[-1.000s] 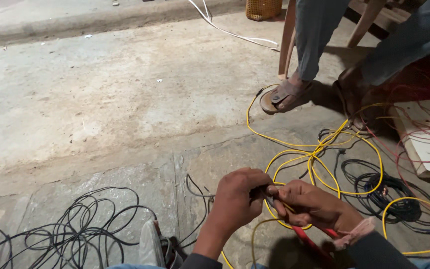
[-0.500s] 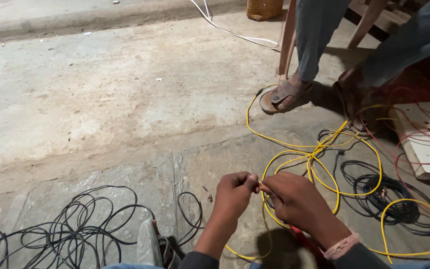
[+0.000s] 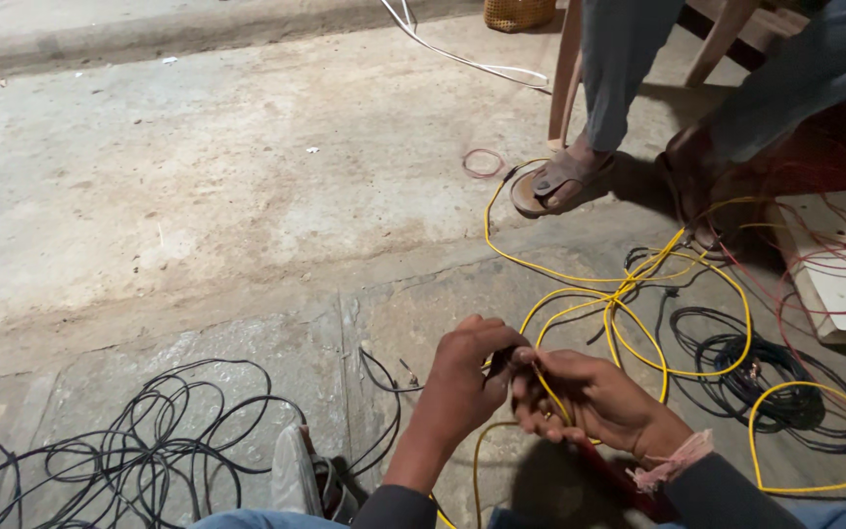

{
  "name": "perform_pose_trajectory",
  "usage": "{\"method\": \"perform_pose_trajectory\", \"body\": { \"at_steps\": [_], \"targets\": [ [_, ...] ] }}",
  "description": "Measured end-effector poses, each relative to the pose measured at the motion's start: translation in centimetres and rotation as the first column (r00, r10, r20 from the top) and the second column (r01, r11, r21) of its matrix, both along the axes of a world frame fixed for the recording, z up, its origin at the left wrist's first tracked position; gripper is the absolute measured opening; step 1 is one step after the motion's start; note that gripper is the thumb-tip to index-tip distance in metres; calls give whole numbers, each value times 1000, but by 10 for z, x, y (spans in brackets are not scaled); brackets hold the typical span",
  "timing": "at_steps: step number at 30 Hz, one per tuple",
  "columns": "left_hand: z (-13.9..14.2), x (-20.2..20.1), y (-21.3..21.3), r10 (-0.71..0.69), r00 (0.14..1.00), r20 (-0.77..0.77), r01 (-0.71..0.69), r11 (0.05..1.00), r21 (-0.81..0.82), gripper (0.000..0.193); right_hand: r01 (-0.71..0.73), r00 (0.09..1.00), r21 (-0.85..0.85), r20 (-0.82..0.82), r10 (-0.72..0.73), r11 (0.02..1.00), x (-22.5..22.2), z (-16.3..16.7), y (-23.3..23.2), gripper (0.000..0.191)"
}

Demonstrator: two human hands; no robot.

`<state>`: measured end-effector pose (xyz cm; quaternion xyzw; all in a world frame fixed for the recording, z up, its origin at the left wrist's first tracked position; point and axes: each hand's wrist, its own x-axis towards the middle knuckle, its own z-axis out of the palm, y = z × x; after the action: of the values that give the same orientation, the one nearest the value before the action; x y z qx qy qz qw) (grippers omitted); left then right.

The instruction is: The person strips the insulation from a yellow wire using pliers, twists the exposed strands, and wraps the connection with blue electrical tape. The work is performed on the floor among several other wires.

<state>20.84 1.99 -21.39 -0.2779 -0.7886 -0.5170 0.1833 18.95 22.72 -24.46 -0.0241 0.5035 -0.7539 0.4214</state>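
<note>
At the far left, a heap of black wire [image 3: 119, 451] lies loose on the concrete floor [image 3: 247, 176], as it did a second ago. Moving right, the left hand [image 3: 467, 377] has drawn in against the right hand [image 3: 594, 402], so the two now meet over one stretch of yellow wire [image 3: 629, 323]. Both grips are clenched on that wire, fingertips pinching it where the hands touch. The red tool seen under the right hand a second ago is now mostly hidden. Further right, the yellow loops trail across the floor past a coil of dark cable [image 3: 746, 372], toward another person's sandalled foot [image 3: 555, 181].
</note>
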Motion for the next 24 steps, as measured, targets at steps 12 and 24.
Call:
{"method": "perform_pose_trajectory", "body": {
  "at_steps": [12, 24],
  "targets": [
    [13, 5, -7, 216, 976, -35, -218, 974, -63, 5, 188, 918, 94, -370, -141, 978, -14, -28, -6, 33],
    [-5, -2, 7, 475, 828, 298, -428, 879, -212, 13, 644, 139, 420, -886, 442, 640, 9, 23, -28, 21]
  ]
}}
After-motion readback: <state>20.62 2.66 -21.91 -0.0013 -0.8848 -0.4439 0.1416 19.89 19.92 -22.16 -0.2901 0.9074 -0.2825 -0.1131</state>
